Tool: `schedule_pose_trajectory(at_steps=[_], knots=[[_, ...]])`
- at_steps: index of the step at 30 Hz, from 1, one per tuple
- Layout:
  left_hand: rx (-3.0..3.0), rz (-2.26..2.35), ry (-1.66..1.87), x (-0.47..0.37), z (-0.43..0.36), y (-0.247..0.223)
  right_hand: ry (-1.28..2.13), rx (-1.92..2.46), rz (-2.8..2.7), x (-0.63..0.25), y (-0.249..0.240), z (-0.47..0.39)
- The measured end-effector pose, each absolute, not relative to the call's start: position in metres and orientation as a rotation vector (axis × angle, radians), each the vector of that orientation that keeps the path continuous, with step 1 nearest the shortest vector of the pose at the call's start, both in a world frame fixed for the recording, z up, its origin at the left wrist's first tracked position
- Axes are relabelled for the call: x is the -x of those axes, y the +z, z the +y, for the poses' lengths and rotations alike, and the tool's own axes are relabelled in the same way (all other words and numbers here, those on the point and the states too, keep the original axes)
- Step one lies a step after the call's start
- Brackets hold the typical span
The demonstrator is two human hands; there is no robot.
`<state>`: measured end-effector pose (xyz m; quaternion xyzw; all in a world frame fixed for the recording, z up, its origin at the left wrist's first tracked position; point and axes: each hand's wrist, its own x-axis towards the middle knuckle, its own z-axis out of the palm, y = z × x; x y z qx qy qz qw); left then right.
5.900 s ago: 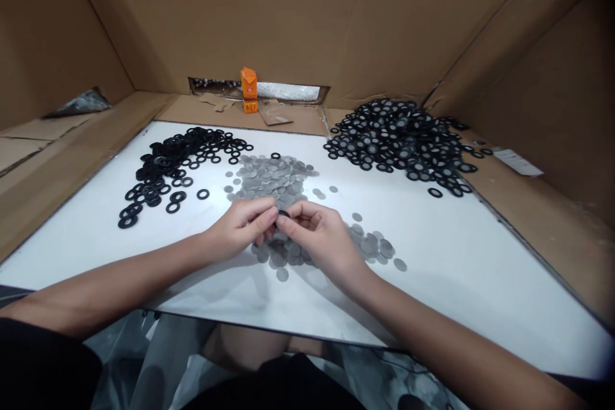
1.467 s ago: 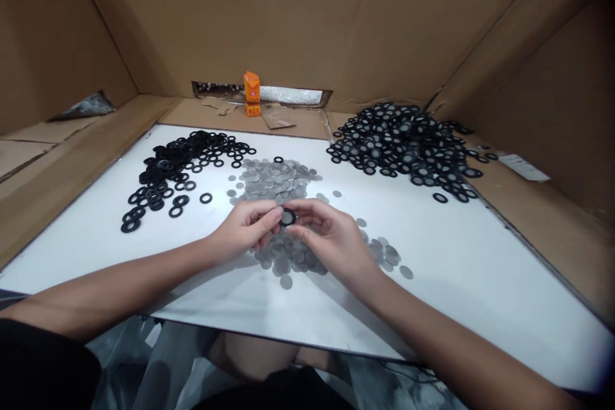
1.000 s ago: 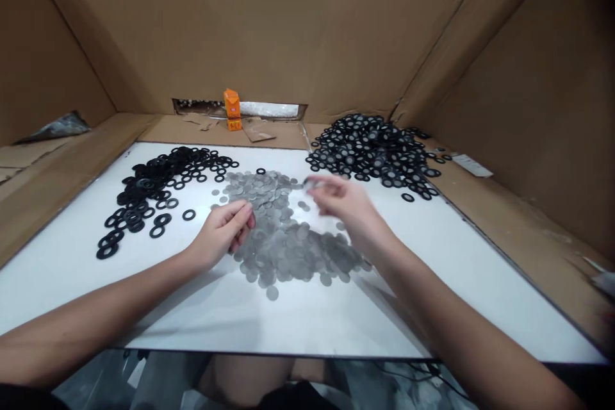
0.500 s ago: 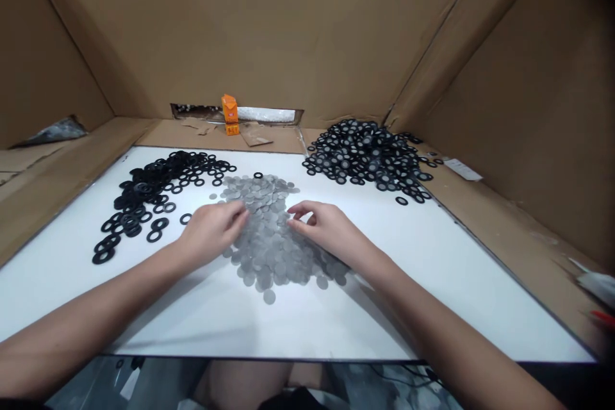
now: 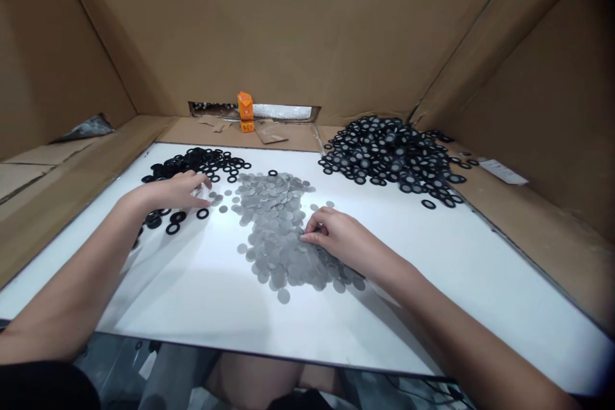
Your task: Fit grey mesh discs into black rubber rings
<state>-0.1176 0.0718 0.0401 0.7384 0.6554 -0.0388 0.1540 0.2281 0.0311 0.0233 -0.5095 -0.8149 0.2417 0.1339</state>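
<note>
Thin gray discs (image 5: 281,240) lie heaped beside loosely piled black rings (image 5: 195,159).

Left sleeve (image 5: 50,387): plain black, short, wide; left forearm (image 5: 77,288) bare past it. Right forearm (image 5: 446,314) bare out to edge of view. Left hand (image 5: 175,193) and right hand (image 5: 336,230) bare, fingers (image 5: 315,239) slim. More black cloth (image 5: 298,401) low at centre, garment type unclear; bare leg (image 5: 254,377) shows just above it.

Hands (image 5: 175,194) (image 5: 340,234) well apart, arms (image 5: 79,269) (image 5: 446,314) forward
</note>
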Motion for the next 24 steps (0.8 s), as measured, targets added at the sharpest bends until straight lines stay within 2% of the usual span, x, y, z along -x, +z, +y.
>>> schedule_pose_trajectory(at_steps=[12,24], knots=[[-2.287,1.695,0.212,0.104,0.084,0.018,0.654,1.441,-2.444,-0.227,0.028,0.023],[-2.423,1.980,0.315,0.123,0.102,0.011,0.567,1.430,-2.375,-0.220,0.029,0.023]])
